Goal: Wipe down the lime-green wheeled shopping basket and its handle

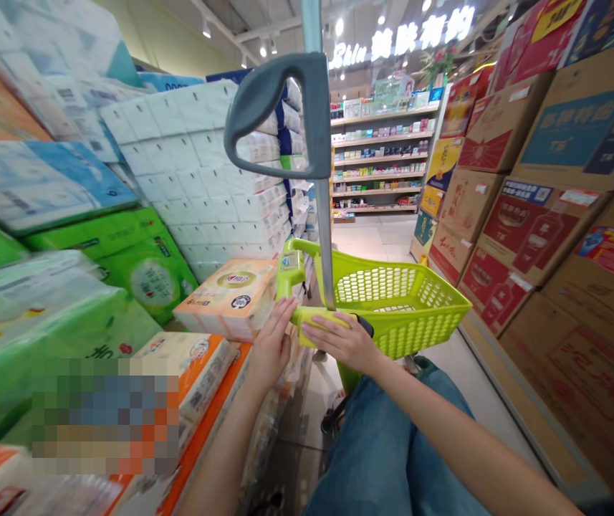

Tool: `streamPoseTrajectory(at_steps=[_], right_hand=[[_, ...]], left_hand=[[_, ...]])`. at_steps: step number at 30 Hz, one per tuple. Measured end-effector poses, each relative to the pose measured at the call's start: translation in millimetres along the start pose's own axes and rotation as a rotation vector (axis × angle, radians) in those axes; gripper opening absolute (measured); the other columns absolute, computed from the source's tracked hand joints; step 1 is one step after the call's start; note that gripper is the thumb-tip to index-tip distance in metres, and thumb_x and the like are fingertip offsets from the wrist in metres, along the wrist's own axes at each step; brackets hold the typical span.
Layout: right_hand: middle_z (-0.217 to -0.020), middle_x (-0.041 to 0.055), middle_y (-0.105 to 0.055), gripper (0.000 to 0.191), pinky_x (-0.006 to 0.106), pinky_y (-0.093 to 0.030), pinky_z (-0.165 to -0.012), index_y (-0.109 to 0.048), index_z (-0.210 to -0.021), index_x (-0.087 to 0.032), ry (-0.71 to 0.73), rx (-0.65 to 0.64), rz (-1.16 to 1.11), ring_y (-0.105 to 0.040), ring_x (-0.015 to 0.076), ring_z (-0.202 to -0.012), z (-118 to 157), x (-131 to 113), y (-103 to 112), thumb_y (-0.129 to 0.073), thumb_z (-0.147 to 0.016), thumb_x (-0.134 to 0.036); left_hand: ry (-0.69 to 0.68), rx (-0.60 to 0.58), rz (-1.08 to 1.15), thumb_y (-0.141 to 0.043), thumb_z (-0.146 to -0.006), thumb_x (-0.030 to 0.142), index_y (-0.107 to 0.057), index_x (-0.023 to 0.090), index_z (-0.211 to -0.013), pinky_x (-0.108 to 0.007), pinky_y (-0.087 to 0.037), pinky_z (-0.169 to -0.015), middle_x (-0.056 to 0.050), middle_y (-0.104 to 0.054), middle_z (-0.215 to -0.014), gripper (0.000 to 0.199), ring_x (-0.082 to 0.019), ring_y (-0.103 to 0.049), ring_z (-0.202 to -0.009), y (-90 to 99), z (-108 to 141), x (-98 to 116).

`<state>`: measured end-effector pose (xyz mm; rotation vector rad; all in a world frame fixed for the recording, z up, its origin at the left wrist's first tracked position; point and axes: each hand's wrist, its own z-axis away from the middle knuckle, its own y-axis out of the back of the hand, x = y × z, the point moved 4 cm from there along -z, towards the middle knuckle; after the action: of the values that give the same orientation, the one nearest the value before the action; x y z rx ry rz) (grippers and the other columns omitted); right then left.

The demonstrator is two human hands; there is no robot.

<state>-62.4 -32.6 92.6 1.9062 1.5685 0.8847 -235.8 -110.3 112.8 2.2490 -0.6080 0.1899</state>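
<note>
A lime-green shopping cart stands in front of me, tilted in view, with its basket reaching to the right. My right hand lies over the yellow-green handle of the cart, fingers side by side across its top; its thumb is hidden. At the handle's left corner, my left hand rests with its fingers over the edge. A grey pole rises just behind the handle, carrying a D-shaped grey grip above my hands. The basket's visible inside holds nothing.
Packs of tissue paper fill the left side, with an orange pack close by my left hand and white packs stacked behind. Cardboard boxes line the right. Shelves of small goods stand beyond the tiled aisle floor.
</note>
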Motion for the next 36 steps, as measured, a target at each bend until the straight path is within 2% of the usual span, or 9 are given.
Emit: streamPoseTrajectory(at_steps=[2, 4, 11, 13, 20, 22, 29, 32, 36], right_hand=[[-0.148, -0.006, -0.051, 0.052, 0.033, -0.035, -0.12, -0.035, -0.152, -0.034, 0.038, -0.014, -0.013, -0.043, 0.0118, -0.142, -9, -5, -4, -0.036, -0.104, -0.013], [-0.148, -0.006, -0.052, 0.052, 0.033, -0.036, -0.119, -0.035, -0.152, -0.034, 0.038, -0.017, -0.011, -0.043, 0.0117, -0.141, -6, -4, -4, -0.036, -0.104, -0.013], [-0.142, -0.0074, -0.058, 0.052, 0.033, -0.043, -0.115, -0.038, -0.149, -0.038, -0.047, -0.058, -0.001, -0.053, 0.0122, -0.134, 34, 16, 3, -0.04, -0.103, -0.014], [-0.143, -0.0074, -0.057, 0.052, 0.034, -0.041, -0.117, -0.038, -0.149, -0.038, -0.046, -0.074, 0.004, -0.052, 0.0127, -0.135, 31, 15, 2, -0.04, -0.104, -0.014], [-0.148, -0.006, -0.051, 0.051, 0.036, -0.034, -0.122, -0.036, -0.151, -0.034, -0.005, -0.056, -0.032, -0.045, 0.0132, -0.14, -10, -4, -1, -0.039, -0.104, -0.014], [-0.148, -0.0062, -0.052, 0.052, 0.036, -0.035, -0.121, -0.035, -0.151, -0.035, -0.016, -0.049, -0.048, -0.045, 0.0131, -0.14, -9, -3, 2, -0.039, -0.104, -0.014], [-0.145, -0.0075, -0.055, 0.056, 0.036, -0.04, -0.118, -0.03, -0.152, -0.039, -0.062, -0.034, -0.024, -0.049, 0.013, -0.137, 26, 15, 14, -0.041, -0.103, -0.013], [-0.146, -0.008, -0.054, 0.052, 0.035, -0.041, -0.116, -0.037, -0.15, -0.038, -0.023, -0.016, 0.035, -0.048, 0.0129, -0.138, 18, 12, 15, -0.04, -0.103, -0.013], [-0.152, -0.0086, -0.046, 0.045, 0.035, -0.034, -0.121, -0.047, -0.144, -0.031, 0.086, 0.022, 0.233, -0.037, 0.0115, -0.145, -8, -4, 10, -0.039, -0.103, -0.014]], left_hand=[[-0.005, -0.001, 0.003, -0.032, -0.083, -0.001, -0.031, 0.026, -0.154, -0.049, -0.03, -0.122, -0.006, -0.039, -0.158, 0.075, -0.02, -0.028, -0.15, 0.3, 0, 0], [-0.011, -0.002, 0.005, -0.031, -0.084, -0.001, -0.03, 0.026, -0.154, -0.05, -0.03, -0.122, -0.006, -0.039, -0.158, 0.075, -0.02, -0.028, -0.15, 0.5, 0, 0], [-0.009, 0.015, 0.008, -0.032, -0.079, -0.004, -0.027, 0.028, -0.156, -0.051, -0.03, -0.123, -0.005, -0.04, -0.158, 0.084, -0.021, -0.029, -0.15, 1.1, -1, 1], [-0.013, 0.016, 0.001, -0.032, -0.078, -0.004, -0.026, 0.028, -0.156, -0.052, -0.03, -0.123, -0.005, -0.04, -0.158, 0.084, -0.021, -0.029, -0.15, 0.4, -1, 2], [-0.07, 0.021, -0.12, -0.031, -0.086, -0.001, -0.016, 0.027, -0.158, -0.051, -0.031, -0.121, -0.009, -0.035, -0.161, 0.079, -0.021, -0.026, -0.151, -4.9, 2, 0], [-0.082, 0.021, -0.182, -0.031, -0.087, -0.001, -0.012, 0.026, -0.159, -0.051, -0.031, -0.121, -0.01, -0.033, -0.161, 0.079, -0.022, -0.025, -0.151, -6.6, 3, -2], [-0.096, 0.021, -0.297, -0.032, -0.086, -0.002, -0.001, 0.022, -0.159, -0.053, -0.032, -0.12, -0.014, -0.031, -0.162, 0.084, -0.025, -0.023, -0.152, -10.6, 8, -1], [-0.083, 0.033, -0.301, -0.033, -0.086, -0.002, 0.0, 0.022, -0.159, -0.052, -0.032, -0.12, -0.013, -0.03, -0.162, 0.084, -0.025, -0.023, -0.152, -12.1, 8, 1], [-0.074, 0.044, -0.318, -0.033, -0.087, -0.001, -0.002, 0.021, -0.159, -0.052, -0.032, -0.12, -0.015, -0.032, -0.161, 0.081, -0.025, -0.024, -0.152, -13.6, 8, 3]])
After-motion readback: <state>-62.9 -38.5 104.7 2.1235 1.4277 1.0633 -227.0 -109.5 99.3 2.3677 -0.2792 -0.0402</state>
